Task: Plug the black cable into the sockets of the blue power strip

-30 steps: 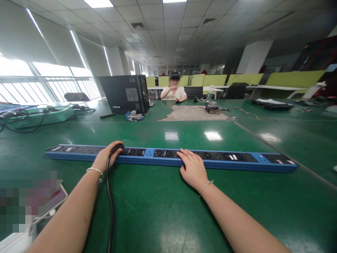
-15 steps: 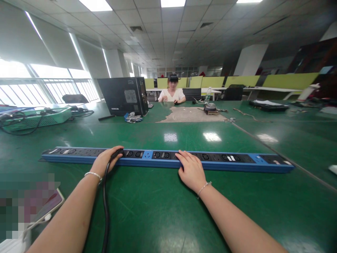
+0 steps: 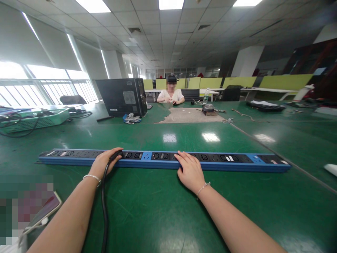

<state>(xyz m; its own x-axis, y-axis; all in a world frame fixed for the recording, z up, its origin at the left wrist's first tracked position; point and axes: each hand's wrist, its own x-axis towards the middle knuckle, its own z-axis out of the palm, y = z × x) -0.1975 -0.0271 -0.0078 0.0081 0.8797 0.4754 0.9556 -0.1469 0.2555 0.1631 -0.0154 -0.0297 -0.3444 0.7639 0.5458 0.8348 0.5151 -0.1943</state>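
A long blue power strip (image 3: 155,164) with black socket blocks lies across the green table in front of me. My left hand (image 3: 104,164) is closed round a black power plug (image 3: 116,155), held at the sockets left of the strip's middle. Whether the plug is seated fully cannot be seen, as my fingers cover its end. From it a black cable (image 3: 104,207) runs down toward me. Right of the middle, my right hand (image 3: 191,170) grips the strip, fingers over the top and thumb against the near side.
A phone (image 3: 48,207) with a white cable lies at the lower left. Beyond the strip stand a green basket (image 3: 52,121) of cables, a black computer case (image 3: 119,98) and gloves (image 3: 131,118). Across the table sits a person (image 3: 170,95), near a round metal device (image 3: 209,108).
The whole view has shifted slightly. Both hands keep their places on the plug and the strip, with no clear movement between them.
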